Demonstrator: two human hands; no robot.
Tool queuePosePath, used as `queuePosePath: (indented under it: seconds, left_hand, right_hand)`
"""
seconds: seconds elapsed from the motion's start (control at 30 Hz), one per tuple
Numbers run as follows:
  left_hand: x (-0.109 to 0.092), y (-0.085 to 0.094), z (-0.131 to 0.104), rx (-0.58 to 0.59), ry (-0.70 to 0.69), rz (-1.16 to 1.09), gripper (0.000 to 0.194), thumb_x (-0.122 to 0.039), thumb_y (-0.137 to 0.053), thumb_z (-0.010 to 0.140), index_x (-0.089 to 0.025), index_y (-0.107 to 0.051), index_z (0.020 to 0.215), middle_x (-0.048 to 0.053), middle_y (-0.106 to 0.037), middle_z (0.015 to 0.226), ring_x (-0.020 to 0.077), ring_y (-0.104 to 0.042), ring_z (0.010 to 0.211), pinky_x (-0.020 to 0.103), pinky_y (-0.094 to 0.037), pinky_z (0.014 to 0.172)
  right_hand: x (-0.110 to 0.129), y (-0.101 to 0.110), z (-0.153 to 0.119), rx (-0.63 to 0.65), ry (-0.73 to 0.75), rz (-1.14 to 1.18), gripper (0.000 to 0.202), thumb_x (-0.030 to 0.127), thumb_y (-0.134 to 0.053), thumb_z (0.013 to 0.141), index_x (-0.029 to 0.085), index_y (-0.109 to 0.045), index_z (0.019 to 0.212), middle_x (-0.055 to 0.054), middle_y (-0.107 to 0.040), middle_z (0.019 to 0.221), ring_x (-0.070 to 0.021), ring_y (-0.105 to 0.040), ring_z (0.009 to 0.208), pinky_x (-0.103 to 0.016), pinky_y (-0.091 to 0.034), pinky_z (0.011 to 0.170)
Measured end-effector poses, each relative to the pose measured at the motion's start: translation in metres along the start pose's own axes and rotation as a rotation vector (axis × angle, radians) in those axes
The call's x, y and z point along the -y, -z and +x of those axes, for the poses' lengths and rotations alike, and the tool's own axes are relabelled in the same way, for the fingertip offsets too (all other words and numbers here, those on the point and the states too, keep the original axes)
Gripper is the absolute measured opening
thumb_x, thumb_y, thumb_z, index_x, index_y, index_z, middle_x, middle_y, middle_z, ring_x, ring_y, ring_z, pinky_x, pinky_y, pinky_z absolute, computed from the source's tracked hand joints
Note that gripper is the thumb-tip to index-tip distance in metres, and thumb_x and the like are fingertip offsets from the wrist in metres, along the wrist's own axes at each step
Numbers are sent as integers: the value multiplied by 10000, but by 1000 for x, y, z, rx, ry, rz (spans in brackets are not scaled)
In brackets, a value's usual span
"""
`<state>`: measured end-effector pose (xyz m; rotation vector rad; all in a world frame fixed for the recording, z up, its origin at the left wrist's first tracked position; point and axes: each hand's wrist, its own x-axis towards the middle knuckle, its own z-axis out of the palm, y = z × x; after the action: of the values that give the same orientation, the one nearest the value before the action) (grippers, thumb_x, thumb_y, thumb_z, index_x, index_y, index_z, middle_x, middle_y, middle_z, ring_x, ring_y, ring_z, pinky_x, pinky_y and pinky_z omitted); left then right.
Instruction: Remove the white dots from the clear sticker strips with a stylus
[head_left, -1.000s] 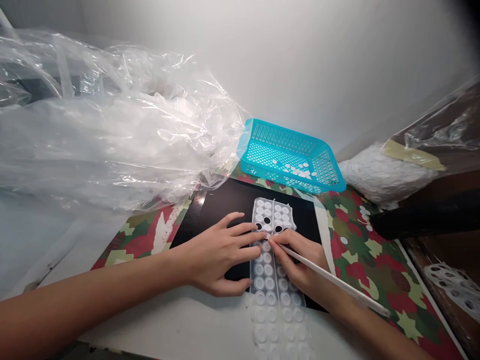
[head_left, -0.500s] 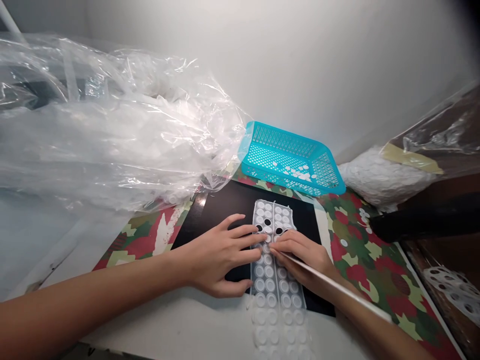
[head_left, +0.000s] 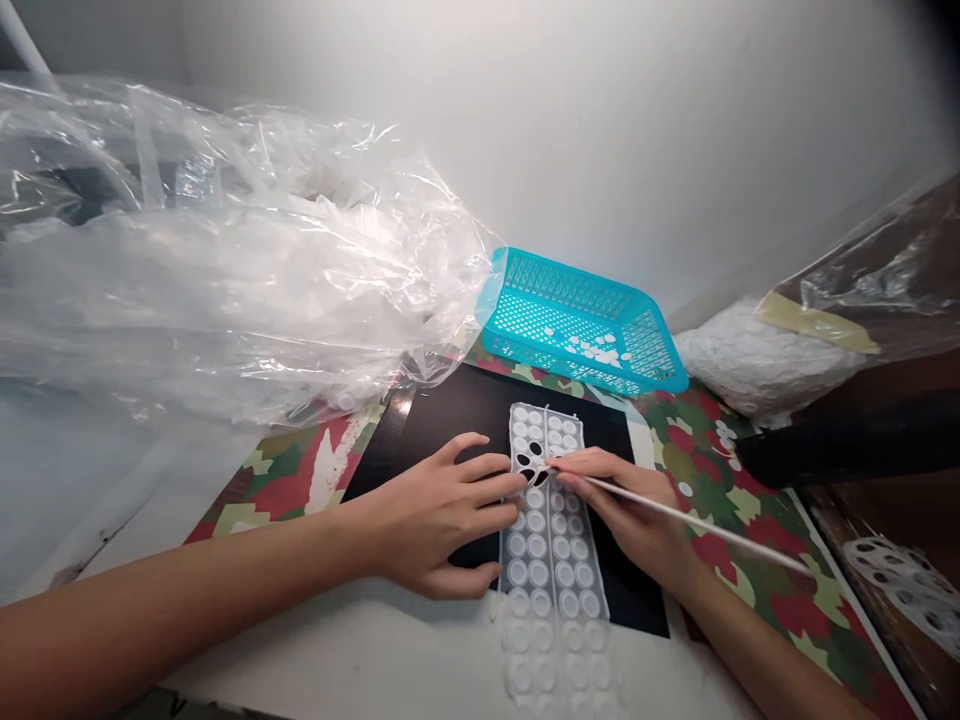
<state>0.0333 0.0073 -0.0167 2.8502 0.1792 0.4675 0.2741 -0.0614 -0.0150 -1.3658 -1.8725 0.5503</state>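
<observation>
A translucent white strip point(head_left: 538, 546) with rows of round raised discs lies lengthwise on a black mat point(head_left: 442, 420). Several dark round holes show near its far end, where discs are absent. My left hand point(head_left: 442, 515) rests palm down at the strip's left edge, fingers spread and fingertips touching it. In my right hand point(head_left: 637, 510), a thin white stick point(head_left: 697, 522) is pinched between thumb and fingers. Its tip end is at the strip beside the dark holes, and the rest slants back over my right forearm.
Beyond the mat stands a blue perforated basket point(head_left: 585, 285) with several loose white discs point(head_left: 600, 353). Big clear plastic bags point(head_left: 247, 270) fill the left. Camouflage-patterned covering point(head_left: 720, 540) lies under the mat. At right are a dark cylindrical object point(head_left: 817, 460) and a punched white strip point(head_left: 900, 580).
My right hand has shifted slightly up and right, and the stick has swung to a flatter slant. More dark holes now show between my hands. My left hand stays nearly still.
</observation>
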Motion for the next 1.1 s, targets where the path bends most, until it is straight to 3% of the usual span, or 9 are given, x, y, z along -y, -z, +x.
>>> queuePosePath:
  seconds: [0.1,0.2,0.3,0.37,0.53,0.73,0.93,1.03,1.1]
  left_hand:
    - [0,0,0,8,2,-4,296,-374,-494,833,-170,-573,1031,66,-599,1160,233,-494,1079,433,-196,1070]
    - [1,0,0,15,5,-6,311,-376,-491,836,-168,-570,1053,63,-602,1151,231,-495,1089,428,-188,1074]
    - [1,-1,-1,8,5,-10,327,-378,-486,834,-166,-569,1069,69,-598,1151,231,-504,1083,423,-190,1074]
    - [0,-1,-1,-2,4,-12,346,-382,-485,829,-162,-566,1084,76,-597,1148,237,-510,1077,424,-192,1073]
    - [0,-2,-1,-18,4,-31,401,-393,-485,826,-160,-542,1147,91,-606,1132,250,-522,1054,433,-195,1069]
    - [0,-2,-1,-18,7,-48,426,-393,-496,825,-154,-533,1176,91,-613,1111,251,-527,1048,433,-195,1066]
    - [0,-2,-2,-28,1,-51,438,-393,-483,838,-140,-533,1192,91,-622,1125,249,-536,1065,435,-204,1070]
    - [1,-3,-2,-37,-12,-54,450,-393,-478,843,-130,-527,1205,110,-595,1215,255,-523,1123,426,-239,1074]
    - [2,-4,-2,-20,-25,-64,478,-392,-476,839,-130,-508,1238,122,-533,1318,264,-483,1199,415,-274,1073]
  right_hand:
    - [-2,9,5,-148,-120,17,85,236,-622,866,250,-695,909,-10,-737,911,-169,-696,840,-265,-566,725]
    - [-5,23,14,-391,-159,46,45,257,-645,849,235,-685,845,-1,-731,876,-172,-700,819,-300,-568,758]
    - [-7,39,25,-641,-89,-14,42,240,-670,827,228,-682,866,-12,-726,898,-203,-700,853,-361,-559,812]
    - [-12,50,30,-724,-9,-106,90,214,-672,824,229,-694,909,-42,-721,954,-234,-687,914,-396,-540,859]
    - [-42,72,34,-725,80,-425,106,217,-641,846,235,-706,928,-86,-707,973,-286,-648,963,-426,-502,879]
    - [-66,74,29,-629,-11,-536,173,278,-608,869,193,-701,988,-80,-731,976,-261,-688,891,-378,-530,812]
    - [-66,73,31,-562,-17,-452,155,280,-581,881,208,-680,975,-73,-708,1076,-267,-655,1036,-401,-504,912]
    - [-53,68,31,-599,38,-405,84,250,-620,854,205,-683,887,-76,-698,1057,-260,-652,1018,-431,-489,932]
    - [-38,58,27,-552,69,-334,42,218,-643,838,222,-681,857,-53,-697,985,-243,-655,980,-430,-499,913]
